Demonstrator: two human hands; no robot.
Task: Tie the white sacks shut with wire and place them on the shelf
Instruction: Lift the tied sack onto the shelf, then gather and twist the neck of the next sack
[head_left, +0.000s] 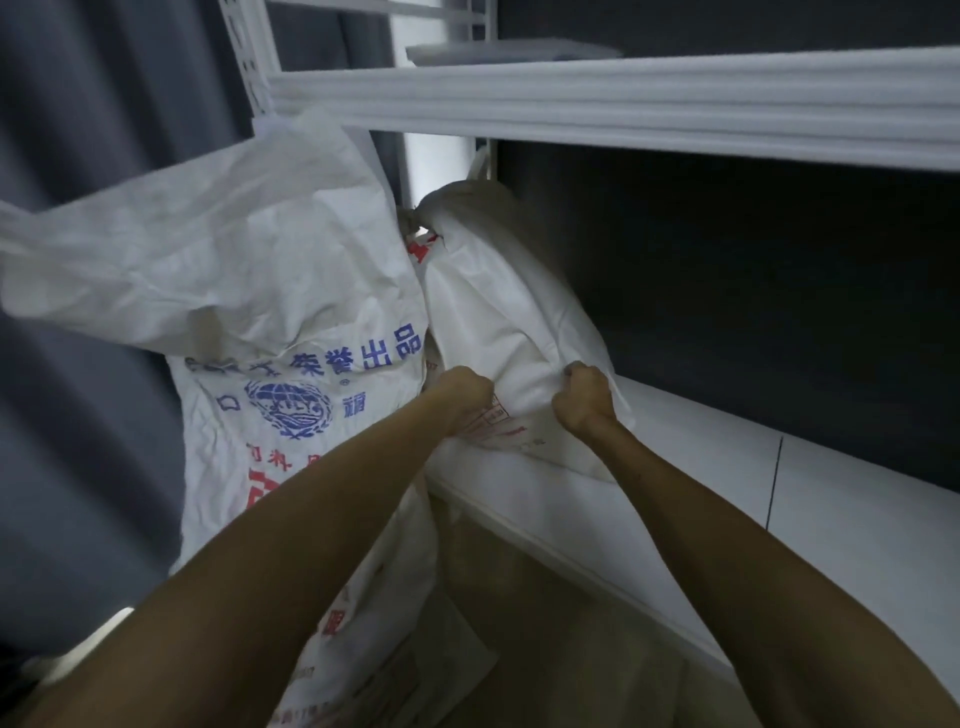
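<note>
A white woven plastic sack with red print (498, 291) is laid tilted on the white lower shelf board (727, 467). Its lower end is near the board's front edge and its top is pointed up and back. The neck (415, 221) is bunched tight into a small gather; what binds it cannot be made out.

The sack's lower end is gripped from both sides. The left hand (460, 397) is clenched into a fist on a fold of fabric at the left. The right hand (584, 397) is curled tight around a pinch of fabric at the right. Both bare forearms are stretched forward.

A second white woven sack (249, 270), printed with blue and red characters and a blue globe emblem, is stood upright just left of the first and is pressed against it. Its crumpled mouth is slack and untied, and its base is hidden behind the left forearm.

A white metal shelf beam (623, 104) is run across above both sacks and is joined at the left to a perforated white upright (244, 47). A grey curtain (78, 104) is hung at the far left.
</note>
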